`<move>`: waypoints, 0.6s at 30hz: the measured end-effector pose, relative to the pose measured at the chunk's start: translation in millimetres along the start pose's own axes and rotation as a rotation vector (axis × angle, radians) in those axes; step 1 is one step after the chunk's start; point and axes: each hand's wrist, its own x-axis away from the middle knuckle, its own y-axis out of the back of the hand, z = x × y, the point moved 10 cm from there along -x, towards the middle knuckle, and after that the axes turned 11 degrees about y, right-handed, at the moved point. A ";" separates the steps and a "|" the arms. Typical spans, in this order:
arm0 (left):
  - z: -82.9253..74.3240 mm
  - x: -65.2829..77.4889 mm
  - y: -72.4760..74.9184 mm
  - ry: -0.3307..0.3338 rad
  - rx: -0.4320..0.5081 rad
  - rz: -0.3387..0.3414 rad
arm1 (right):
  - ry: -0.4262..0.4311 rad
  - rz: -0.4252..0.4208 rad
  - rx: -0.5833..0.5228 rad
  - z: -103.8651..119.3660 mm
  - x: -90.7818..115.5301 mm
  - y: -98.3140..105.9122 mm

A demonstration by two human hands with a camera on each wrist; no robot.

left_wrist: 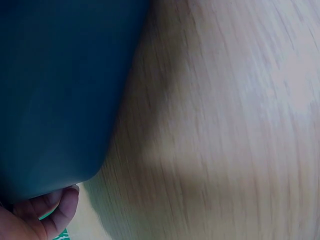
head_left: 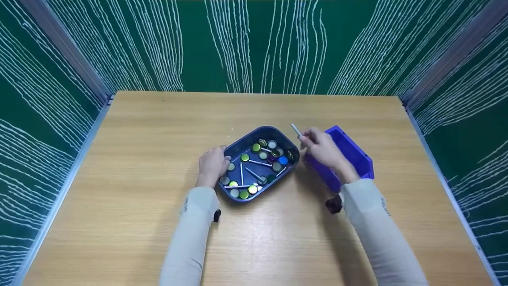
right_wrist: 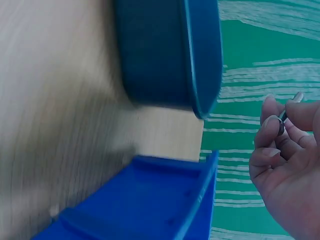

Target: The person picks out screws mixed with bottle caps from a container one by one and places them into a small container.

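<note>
A dark blue plastic tub (head_left: 247, 137) stands on the table, holding several bottle caps (head_left: 253, 189) and several thin silver bolts (head_left: 242, 174). My left hand (head_left: 212, 163) grips its left side at the rim; in the left wrist view bent fingers (left_wrist: 62, 212) rest against the tub's outer wall (left_wrist: 60, 100). Between the thumb and fingers of my right hand (head_left: 323, 149) is a silver bolt (head_left: 295, 129), held beyond the tub's right end, above the table. The right wrist view shows this bolt (right_wrist: 283, 116) pinched near the fingertips.
A purple-blue open bin (head_left: 355, 155) sits to the right of the tub, partly hidden under my right hand and forearm. Its inside is only partly seen. Green walls (head_left: 198, 51) with white streaks border the wooden table (head_left: 158, 131) at the back and sides.
</note>
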 end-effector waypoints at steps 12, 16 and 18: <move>-1.6 0.0 1.9 -0.003 0.000 -0.023 | -0.090 -0.024 -0.041 -31.1 19.4 36.8; -0.7 -0.1 1.3 0.005 -0.002 -0.015 | -0.109 -0.054 -0.027 -47.3 25.6 47.2; -0.3 -0.1 1.0 0.009 -0.003 -0.008 | -0.111 -0.071 -0.024 -55.0 28.8 50.7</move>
